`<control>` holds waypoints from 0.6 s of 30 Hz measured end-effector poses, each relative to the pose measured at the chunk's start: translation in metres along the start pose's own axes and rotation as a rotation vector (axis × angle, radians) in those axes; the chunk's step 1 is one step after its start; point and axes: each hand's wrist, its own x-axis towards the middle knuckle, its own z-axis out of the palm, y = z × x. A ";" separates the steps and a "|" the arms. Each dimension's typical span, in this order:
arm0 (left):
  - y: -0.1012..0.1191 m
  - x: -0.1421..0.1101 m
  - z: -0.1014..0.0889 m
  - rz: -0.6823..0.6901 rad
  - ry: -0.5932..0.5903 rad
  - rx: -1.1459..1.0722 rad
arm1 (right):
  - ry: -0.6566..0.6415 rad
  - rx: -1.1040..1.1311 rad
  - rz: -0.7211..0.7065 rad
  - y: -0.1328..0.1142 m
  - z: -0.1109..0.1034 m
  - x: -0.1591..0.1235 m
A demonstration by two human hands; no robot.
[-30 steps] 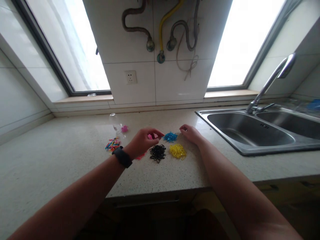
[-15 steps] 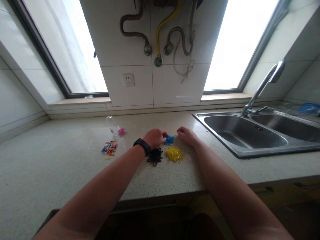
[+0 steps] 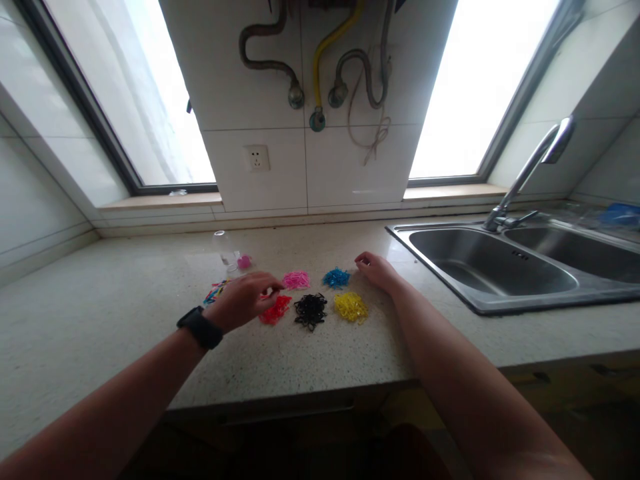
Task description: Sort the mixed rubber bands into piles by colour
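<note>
My left hand [image 3: 246, 298], with a black watch on its wrist, hovers over the left piles, thumb and fingertips a little apart with nothing visible between them. Beneath it lie a pile of red rubber bands [image 3: 275, 311] and a partly hidden mixed-colour pile [image 3: 216, 292]. Pink bands [image 3: 297, 279] lie just beyond its fingertips. Black bands [image 3: 311, 311] and yellow bands [image 3: 351, 307] form piles to the right. My right hand [image 3: 374, 268] rests on the counter beside the blue bands [image 3: 336, 277], fingers curled in; what they hold, if anything, is hidden.
A clear plastic bottle or jar [image 3: 223, 248] lies behind the mixed pile, next to a pink object [image 3: 244, 261]. A steel double sink [image 3: 470, 308] with a tap [image 3: 525, 173] is set into the counter [image 3: 125, 320] at right. Tiled wall and windows stand behind.
My left hand has swung left from the blue pile to above the red and mixed piles, uncovering the pink, red and black bands. My right hand stays in place.
</note>
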 end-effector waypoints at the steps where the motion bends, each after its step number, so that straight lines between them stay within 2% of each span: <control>1: -0.005 -0.011 -0.008 -0.049 0.043 -0.042 | -0.002 -0.001 -0.002 0.000 0.000 0.000; 4: -0.026 -0.041 -0.027 -0.162 0.232 -0.083 | -0.007 0.000 -0.004 0.002 0.000 0.001; 7: -0.055 -0.057 -0.042 -0.235 0.314 0.063 | -0.001 0.008 -0.012 0.004 0.001 0.002; 10: -0.084 -0.062 -0.054 -0.309 0.413 0.197 | 0.002 0.017 -0.017 0.006 0.002 0.002; 14: -0.115 -0.064 -0.063 -0.320 0.490 0.328 | 0.002 0.013 -0.036 0.008 0.001 0.001; 18: -0.136 -0.069 -0.064 -0.396 0.470 0.342 | -0.003 0.019 -0.057 0.008 0.000 -0.001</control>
